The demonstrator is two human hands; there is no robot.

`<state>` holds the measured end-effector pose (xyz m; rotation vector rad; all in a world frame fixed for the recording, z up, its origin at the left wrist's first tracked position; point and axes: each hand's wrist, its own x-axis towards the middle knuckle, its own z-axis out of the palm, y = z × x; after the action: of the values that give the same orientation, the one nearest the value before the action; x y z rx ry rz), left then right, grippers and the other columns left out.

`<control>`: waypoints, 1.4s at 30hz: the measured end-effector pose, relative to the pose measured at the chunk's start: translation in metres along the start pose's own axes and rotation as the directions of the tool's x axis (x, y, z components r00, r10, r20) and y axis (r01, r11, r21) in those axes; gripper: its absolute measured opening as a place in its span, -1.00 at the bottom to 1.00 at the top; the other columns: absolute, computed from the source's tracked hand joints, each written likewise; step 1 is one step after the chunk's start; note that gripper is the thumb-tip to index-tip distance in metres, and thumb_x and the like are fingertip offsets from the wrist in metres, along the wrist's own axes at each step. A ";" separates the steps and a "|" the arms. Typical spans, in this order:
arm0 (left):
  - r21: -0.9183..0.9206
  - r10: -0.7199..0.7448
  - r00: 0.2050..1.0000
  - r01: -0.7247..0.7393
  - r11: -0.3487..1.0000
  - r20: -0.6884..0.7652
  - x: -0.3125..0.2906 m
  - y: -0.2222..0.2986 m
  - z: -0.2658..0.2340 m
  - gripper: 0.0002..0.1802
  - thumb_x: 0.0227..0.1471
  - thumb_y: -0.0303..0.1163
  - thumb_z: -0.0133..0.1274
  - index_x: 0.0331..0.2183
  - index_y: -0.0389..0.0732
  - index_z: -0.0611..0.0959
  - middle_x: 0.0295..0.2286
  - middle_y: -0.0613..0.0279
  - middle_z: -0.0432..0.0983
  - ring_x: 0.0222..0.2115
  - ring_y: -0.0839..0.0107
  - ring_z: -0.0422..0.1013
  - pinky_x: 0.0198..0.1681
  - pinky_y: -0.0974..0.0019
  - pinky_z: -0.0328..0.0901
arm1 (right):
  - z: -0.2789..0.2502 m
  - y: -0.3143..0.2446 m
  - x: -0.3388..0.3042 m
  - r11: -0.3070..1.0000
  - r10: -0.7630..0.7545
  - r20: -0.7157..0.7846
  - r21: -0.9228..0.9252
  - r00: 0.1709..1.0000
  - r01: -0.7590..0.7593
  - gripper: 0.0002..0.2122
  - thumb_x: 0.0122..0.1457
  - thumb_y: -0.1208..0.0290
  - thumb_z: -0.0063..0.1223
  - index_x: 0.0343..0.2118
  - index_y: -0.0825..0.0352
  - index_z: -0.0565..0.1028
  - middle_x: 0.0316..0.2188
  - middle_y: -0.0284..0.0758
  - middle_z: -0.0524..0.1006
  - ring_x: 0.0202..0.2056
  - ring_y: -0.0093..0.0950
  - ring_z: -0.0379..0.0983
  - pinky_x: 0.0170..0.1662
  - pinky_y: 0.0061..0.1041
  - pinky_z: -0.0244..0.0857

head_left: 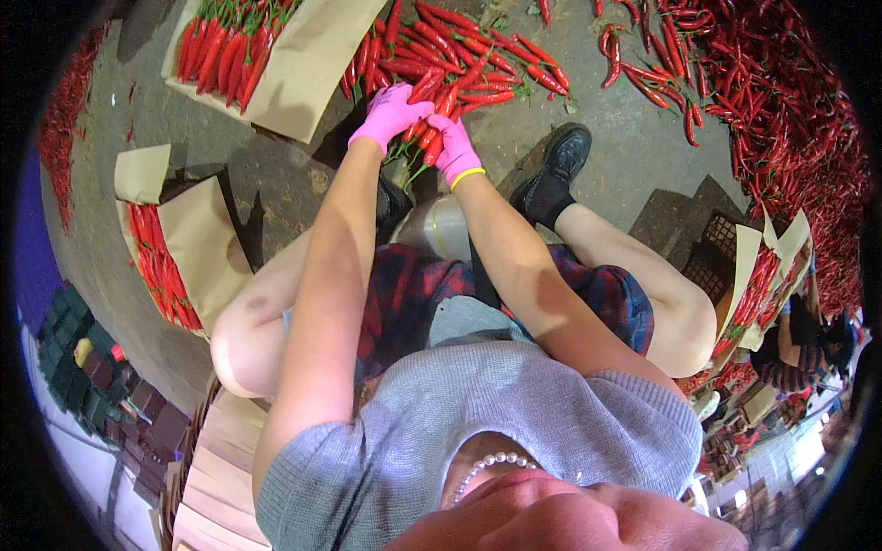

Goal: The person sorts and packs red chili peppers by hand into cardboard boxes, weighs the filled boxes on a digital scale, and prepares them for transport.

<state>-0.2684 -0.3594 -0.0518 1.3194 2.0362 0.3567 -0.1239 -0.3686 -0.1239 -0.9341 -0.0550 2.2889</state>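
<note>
Both my hands wear pink gloves and meet over several long red chilli peppers (428,138) with green stems, in front of my lap. My left hand (388,117) is closed at the left side of this bunch, its fingers partly hidden. On the bunch's right side my right hand (453,152), in a glove with a yellow cuff, is closed with its thumb against the peppers. Just beyond my hands, a loose heap of red chilli peppers (464,57) spreads over the floor.
A paper-lined box (299,78) of neatly laid chillies stands at the upper left. Another open box (209,234) with chillies is beside my left knee, and one (740,280) by my right. A large chilli pile (790,119) covers the far right floor. My shoe (557,170) flanks the heap.
</note>
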 end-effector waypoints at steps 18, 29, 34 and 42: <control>-0.201 0.000 0.855 0.122 0.972 0.519 0.013 0.074 0.035 -0.10 -0.04 -0.12 0.20 0.22 -0.34 0.22 0.12 -0.07 0.32 0.13 0.21 0.27 0.17 0.23 0.15 | -0.057 -0.025 -0.039 0.951 0.028 -0.200 0.307 0.979 0.035 -0.62 0.07 0.48 0.06 0.00 0.35 0.41 -0.18 -0.23 0.56 -0.17 -0.30 0.53 -0.05 -0.25 0.43; -0.920 -0.124 0.982 0.085 -0.382 0.142 -0.020 0.045 0.149 -0.47 0.12 -0.45 0.08 0.12 -0.05 0.38 -0.03 0.25 0.47 -0.06 0.30 0.45 0.01 0.11 0.34 | 0.025 -0.165 -0.012 0.079 0.076 -0.020 -0.997 0.997 -0.026 -0.56 -0.12 0.36 0.19 -0.11 0.41 0.52 -0.21 -0.13 0.61 -0.19 -0.30 0.55 -0.11 -0.36 0.40; -0.879 -0.269 0.930 0.101 -0.466 0.250 -0.059 0.041 0.185 -0.48 0.17 -0.28 0.06 0.14 -0.02 0.35 0.03 0.25 0.43 0.03 0.28 0.39 0.04 0.06 0.29 | 0.026 -0.164 -0.013 -0.465 0.282 -0.103 -0.884 0.954 0.042 -0.46 -0.14 0.15 0.17 -0.05 0.31 0.52 -0.07 -0.04 0.54 -0.01 -0.16 0.47 0.05 -0.30 0.34; -0.897 -0.365 0.904 0.044 -0.439 0.224 -0.008 0.075 0.114 -0.61 0.26 -0.17 -0.11 0.02 -0.18 0.47 -0.07 0.25 0.48 -0.07 0.37 0.40 0.09 0.25 0.25 | 0.082 -0.170 0.045 -0.680 0.304 -0.018 -0.704 0.952 0.204 -0.51 -0.12 0.11 0.14 -0.17 0.38 0.58 -0.13 0.00 0.56 -0.09 -0.16 0.53 -0.02 -0.25 0.39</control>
<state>-0.1373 -0.3473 -0.0906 -0.4325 1.0114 1.6579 -0.1051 -0.1929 -0.0436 -1.1957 -3.1607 1.4492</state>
